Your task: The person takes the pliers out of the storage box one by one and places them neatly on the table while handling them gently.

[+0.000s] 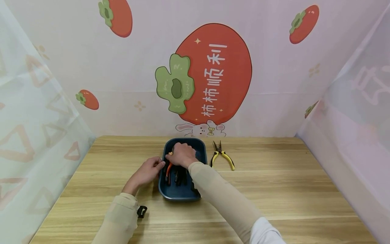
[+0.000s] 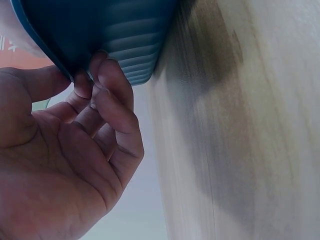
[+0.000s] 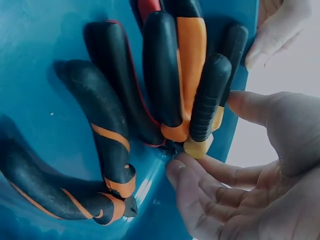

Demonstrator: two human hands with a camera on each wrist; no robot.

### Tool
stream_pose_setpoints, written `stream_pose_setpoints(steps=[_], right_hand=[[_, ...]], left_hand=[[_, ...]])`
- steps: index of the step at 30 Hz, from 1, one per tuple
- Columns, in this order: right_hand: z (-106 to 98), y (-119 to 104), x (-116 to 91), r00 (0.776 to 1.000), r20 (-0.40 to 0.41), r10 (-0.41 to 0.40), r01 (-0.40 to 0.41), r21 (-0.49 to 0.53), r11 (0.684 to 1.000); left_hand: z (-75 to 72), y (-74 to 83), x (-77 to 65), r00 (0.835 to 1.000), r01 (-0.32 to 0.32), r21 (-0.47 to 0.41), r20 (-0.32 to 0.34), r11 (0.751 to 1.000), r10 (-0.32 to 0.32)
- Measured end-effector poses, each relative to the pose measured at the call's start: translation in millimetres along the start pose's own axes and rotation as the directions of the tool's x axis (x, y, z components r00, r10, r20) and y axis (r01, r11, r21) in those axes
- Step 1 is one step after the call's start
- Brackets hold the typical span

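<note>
A dark blue tray [image 1: 179, 199] stands on the table with several pliers in it. My left hand [image 1: 148, 171] pinches the tray's left rim between thumb and fingers; the left wrist view shows the ribbed wall [image 2: 135, 40] beside them. Inside the tray's far part, my right hand [image 1: 183, 156] holds pliers with black and yellow handles [image 3: 211, 100], thumb on one side and fingers at the yellow end. Close by lie pliers with black and orange handles [image 3: 165, 70] and red-edged black ones [image 3: 112, 65]. Another black and orange pair [image 3: 102, 107] lies with its handles spread.
Long-nose pliers with yellow and black handles [image 1: 221, 156] lie open on the table, right of the tray. A small black object [image 1: 142, 211] is beside the left sleeve. Printed cloth [image 1: 271, 112] hangs behind and along both sides of the wooden table [image 1: 274, 189].
</note>
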State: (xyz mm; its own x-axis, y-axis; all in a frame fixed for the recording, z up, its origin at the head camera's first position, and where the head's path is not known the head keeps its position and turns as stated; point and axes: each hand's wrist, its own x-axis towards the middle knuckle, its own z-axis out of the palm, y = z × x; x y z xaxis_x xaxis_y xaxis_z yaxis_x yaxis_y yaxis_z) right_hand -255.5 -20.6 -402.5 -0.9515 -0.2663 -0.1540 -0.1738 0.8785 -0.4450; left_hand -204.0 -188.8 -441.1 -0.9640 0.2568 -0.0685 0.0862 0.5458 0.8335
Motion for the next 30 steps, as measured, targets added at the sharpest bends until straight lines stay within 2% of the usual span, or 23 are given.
stream_pose_setpoints(steps=[15, 25, 30], right_hand=[[2.2, 0.5, 2.8, 1.0, 0.018, 0.015, -0.016, 0.023, 1.0], [3.9, -2.7, 3.4, 1.0, 0.011, 0.018, -0.018, 0.047, 0.999], [1.0, -3.7, 1.8, 0.999, 0.037, 0.023, -0.024, 0.048, 0.999]], left_hand=[[0.1, 0.2, 0.3, 1.0, 0.0, 0.003, 0.001, 1.0, 0.0], [-1.4, 2.7, -2.2, 1.0, -0.026, -0.011, 0.008, 1.0, 0.026], [-1.4, 1.8, -2.5, 1.0, -0.03, -0.003, 0.007, 1.0, 0.03]])
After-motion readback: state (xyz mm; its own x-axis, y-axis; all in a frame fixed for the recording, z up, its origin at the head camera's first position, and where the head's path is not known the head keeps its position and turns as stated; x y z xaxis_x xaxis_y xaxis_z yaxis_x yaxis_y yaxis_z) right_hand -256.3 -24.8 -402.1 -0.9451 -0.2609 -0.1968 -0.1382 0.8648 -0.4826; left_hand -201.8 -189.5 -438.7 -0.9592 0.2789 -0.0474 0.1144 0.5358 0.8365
